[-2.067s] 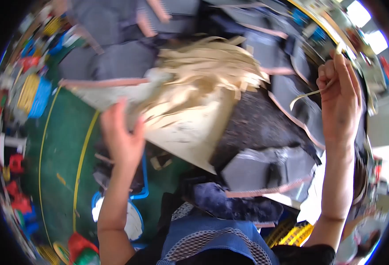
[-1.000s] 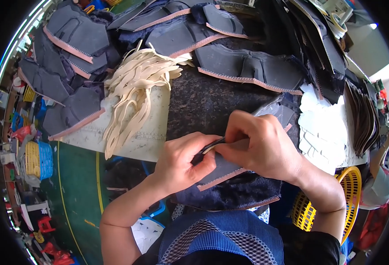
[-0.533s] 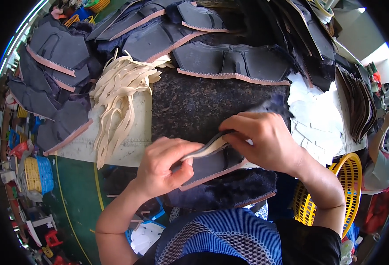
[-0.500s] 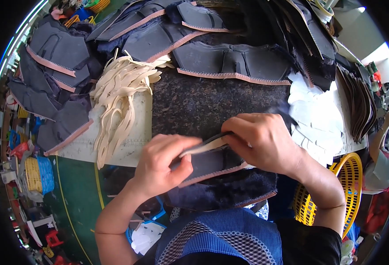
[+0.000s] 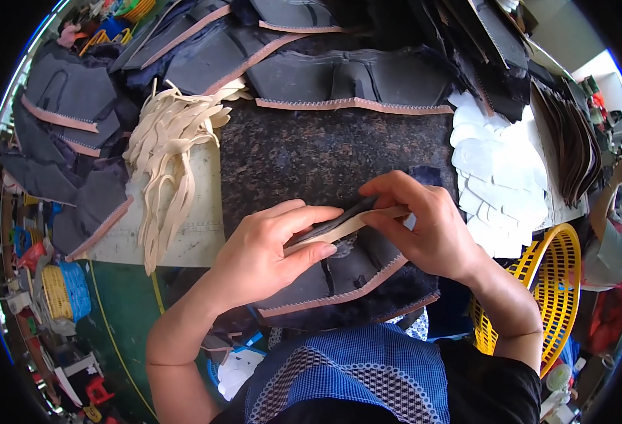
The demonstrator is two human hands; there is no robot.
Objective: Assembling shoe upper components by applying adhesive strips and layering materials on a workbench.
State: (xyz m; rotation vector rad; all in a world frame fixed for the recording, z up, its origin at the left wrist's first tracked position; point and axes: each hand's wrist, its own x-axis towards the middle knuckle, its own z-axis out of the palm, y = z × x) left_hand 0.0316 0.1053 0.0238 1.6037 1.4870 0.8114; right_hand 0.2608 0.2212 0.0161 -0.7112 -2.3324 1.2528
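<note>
Left of the dark speckled slab, grey panels with pinkish edges lie overlapping, seemingly so that single ones lift off easily. Just beside the slab's left edge, a loose bundle of cream strips trails toward the person, probably to leave ends easy to pick out. At the slab's near left corner, the left hand grasps the held cream strip near one end, thumb along the strip, fingers over the dark edge behind it, likely to press the two together. The held grey panel is at the slab's near side, pinkish edge toward the person. The right hand pinches the strip's other end between thumb and fingers, apparently to line it up with that dark edge. Right of the slab, white pieces lie overlapped, perhaps for single picking; a yellow basket sits near its near right corner, and farther right stand stacked brown pieces.
</note>
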